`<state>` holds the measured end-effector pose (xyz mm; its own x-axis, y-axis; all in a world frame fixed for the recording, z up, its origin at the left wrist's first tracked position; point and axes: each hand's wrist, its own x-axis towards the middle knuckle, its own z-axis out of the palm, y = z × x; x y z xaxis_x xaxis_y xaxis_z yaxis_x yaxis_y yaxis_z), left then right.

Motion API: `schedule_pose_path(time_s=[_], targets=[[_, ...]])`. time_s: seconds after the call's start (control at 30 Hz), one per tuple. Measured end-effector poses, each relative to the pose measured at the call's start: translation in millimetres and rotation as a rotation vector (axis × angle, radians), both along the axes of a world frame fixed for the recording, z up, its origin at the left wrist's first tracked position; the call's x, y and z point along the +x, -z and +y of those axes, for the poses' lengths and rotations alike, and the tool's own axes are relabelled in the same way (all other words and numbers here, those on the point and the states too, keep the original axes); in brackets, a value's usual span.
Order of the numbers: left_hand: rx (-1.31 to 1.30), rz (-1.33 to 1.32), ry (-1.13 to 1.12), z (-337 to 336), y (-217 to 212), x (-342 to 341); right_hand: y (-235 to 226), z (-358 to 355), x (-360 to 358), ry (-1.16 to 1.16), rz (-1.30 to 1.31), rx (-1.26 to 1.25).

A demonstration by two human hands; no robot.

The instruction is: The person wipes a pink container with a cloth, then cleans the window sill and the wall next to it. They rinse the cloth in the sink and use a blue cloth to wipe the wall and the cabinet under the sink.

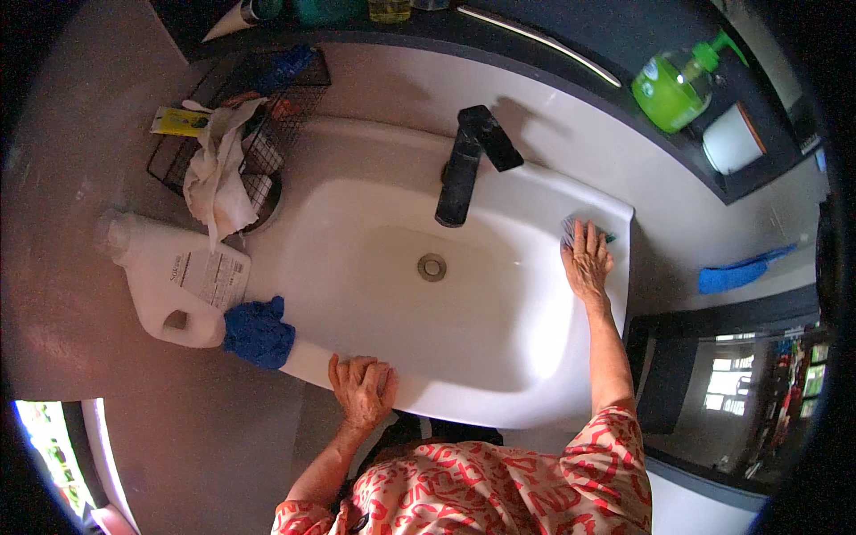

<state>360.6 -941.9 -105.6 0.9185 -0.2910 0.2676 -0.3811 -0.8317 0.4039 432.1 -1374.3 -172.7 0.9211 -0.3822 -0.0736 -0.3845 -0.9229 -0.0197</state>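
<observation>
The right hand lies flat, fingers together and stretched out, pressing a small grey scrubbing pad against the far right rim of the white sink. Its grip is not closed round the pad; the palm and fingers simply bear down on it, and most of the pad is hidden beneath them. The left hand rests on the near rim of the sink, fingers curled over the edge, holding nothing else.

A black faucet stands at the far side of the basin, its spout reaching over the bowl toward the round metal drain.

On the desk left of the sink, a white plastic jug lies on its side, and a blue cloth sits just beside its handle, touching the sink's near left corner. Farther back, a black wire rack carries a crumpled white rag. At far right, a green soap dispenser stands on a dark ledge, and a blue cloth strip lies well right of the sink.
</observation>
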Motion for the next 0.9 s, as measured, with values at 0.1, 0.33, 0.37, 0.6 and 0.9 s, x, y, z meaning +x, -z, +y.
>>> schedule_pose_path(time_s=[0.1,0.33,0.37,0.6,0.9], targets=[[-0.014,-0.018,0.003,9.4,16.8,-1.5,13.5,21.3,37.2,-0.148,-0.111,-0.031],[0.062,-0.118,-0.1,31.8,6.5,13.5,7.2,78.0,110.6,-0.478,-0.32,0.007],[0.084,-0.193,-0.22,45.1,11.7,20.0,6.6,80.7,114.8,-0.503,-0.349,0.012],[0.451,-0.294,-0.514,126.9,22.4,67.8,-5.6,44.0,90.8,-0.357,-0.427,-0.052],[0.405,-0.068,-0.55,120.5,7.3,85.9,-3.0,-49.3,30.6,0.335,-0.118,-0.089]])
